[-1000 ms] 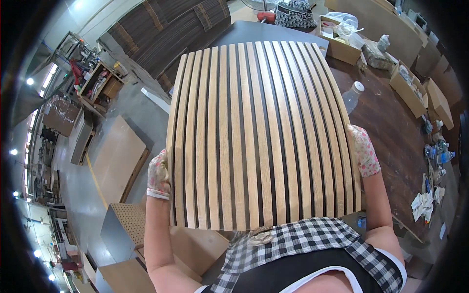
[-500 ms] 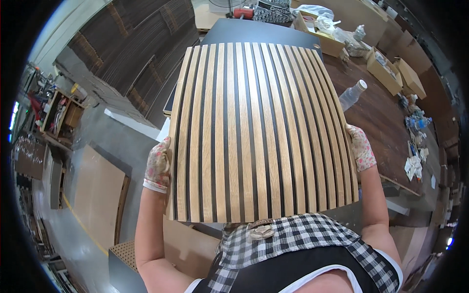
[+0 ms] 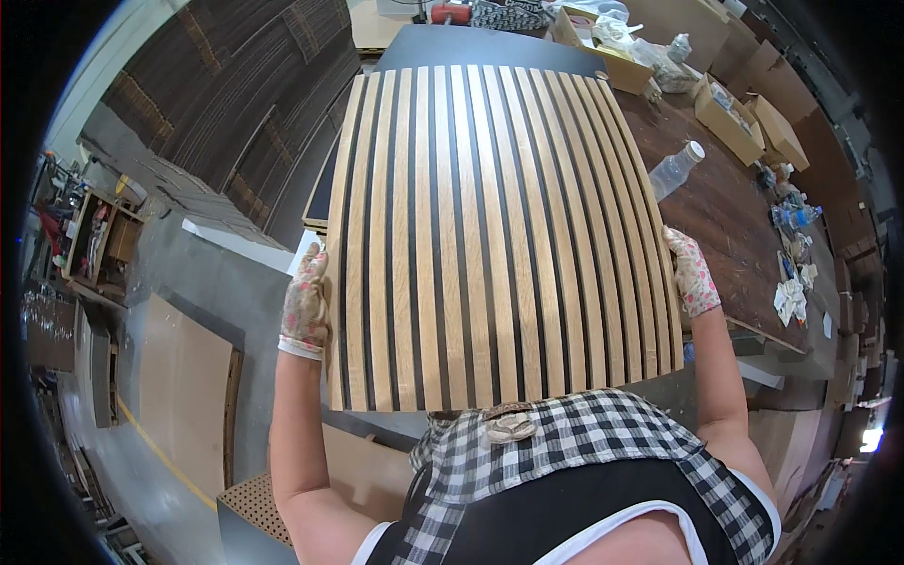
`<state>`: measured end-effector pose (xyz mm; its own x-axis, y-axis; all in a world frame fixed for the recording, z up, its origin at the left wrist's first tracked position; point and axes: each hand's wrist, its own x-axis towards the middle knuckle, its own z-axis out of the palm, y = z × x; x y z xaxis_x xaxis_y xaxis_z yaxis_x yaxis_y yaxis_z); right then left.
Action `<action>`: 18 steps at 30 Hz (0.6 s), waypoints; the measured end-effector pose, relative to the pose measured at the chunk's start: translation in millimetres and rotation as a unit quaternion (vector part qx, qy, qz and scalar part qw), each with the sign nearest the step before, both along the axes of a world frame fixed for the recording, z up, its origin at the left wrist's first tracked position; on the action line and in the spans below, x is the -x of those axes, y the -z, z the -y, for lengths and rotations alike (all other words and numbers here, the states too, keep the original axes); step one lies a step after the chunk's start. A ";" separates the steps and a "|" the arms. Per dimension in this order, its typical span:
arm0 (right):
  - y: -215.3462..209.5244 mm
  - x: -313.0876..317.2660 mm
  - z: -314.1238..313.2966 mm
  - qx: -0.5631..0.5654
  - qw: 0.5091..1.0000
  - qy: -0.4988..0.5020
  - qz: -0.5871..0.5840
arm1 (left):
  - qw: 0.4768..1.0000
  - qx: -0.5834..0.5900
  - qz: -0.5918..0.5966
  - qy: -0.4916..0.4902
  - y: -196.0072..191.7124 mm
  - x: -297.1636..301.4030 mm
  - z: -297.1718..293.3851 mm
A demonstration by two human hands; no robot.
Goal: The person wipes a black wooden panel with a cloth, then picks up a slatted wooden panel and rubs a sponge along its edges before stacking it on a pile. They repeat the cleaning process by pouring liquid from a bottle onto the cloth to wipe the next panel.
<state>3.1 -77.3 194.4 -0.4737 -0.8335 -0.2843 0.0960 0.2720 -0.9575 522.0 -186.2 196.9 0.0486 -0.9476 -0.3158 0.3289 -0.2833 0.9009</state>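
A slatted wood panel (image 3: 499, 245), with light wooden strips over dark gaps, lies in front of me and spans most of the view between my arms. At its left edge, my left hand (image 3: 306, 301) grips the side in a white glove with pink spots. My right hand (image 3: 692, 273), gloved alike, is closed along the opposite edge. The fingers under the panel are hidden on both sides. Beyond the far end of the slats, a dark flat board (image 3: 490, 49) shows.
A clear plastic bottle (image 3: 676, 171) stands on the brown worktable (image 3: 720, 231) to the right, near open cardboard boxes (image 3: 730, 122). Stacked brown cardboard (image 3: 235, 85) rises at the far left. Below it, a flat tan board (image 3: 184, 386) lies by the floor line.
The panel and both hands sit slightly higher in the picture, and the surroundings have shifted a little too. Both hands keep to the panel's edges.
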 end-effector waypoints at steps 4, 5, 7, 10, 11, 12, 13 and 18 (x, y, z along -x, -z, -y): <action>-8.0 -2.0 1.5 -0.019 0.998 -0.008 0.064 | 0.999 0.026 0.013 0.028 5.6 -3.4 12.0; -3.3 -0.8 0.5 -0.026 0.995 0.013 0.096 | 0.998 0.031 0.017 0.046 4.0 -2.8 13.8; 5.6 -3.7 -4.5 0.019 0.987 0.042 0.152 | 0.997 0.033 0.022 0.061 5.4 -7.9 12.1; 46.4 37.5 -21.5 0.051 0.998 0.033 0.029 | 0.984 0.100 0.011 0.147 14.7 -20.1 -2.0; 45.4 36.6 -27.8 0.035 0.997 0.067 0.025 | 0.987 0.087 0.031 0.133 10.5 -19.5 -13.9; 46.5 36.6 -34.7 0.018 0.994 0.101 0.021 | 0.990 0.096 0.007 0.107 18.3 -20.7 -27.0; 50.2 45.8 -44.3 0.020 0.994 0.106 0.022 | 0.991 0.109 -0.015 0.079 22.0 -23.6 -42.2; 61.4 49.2 -67.4 0.028 0.997 0.059 0.030 | 0.956 0.248 0.080 -0.132 48.5 20.3 -87.3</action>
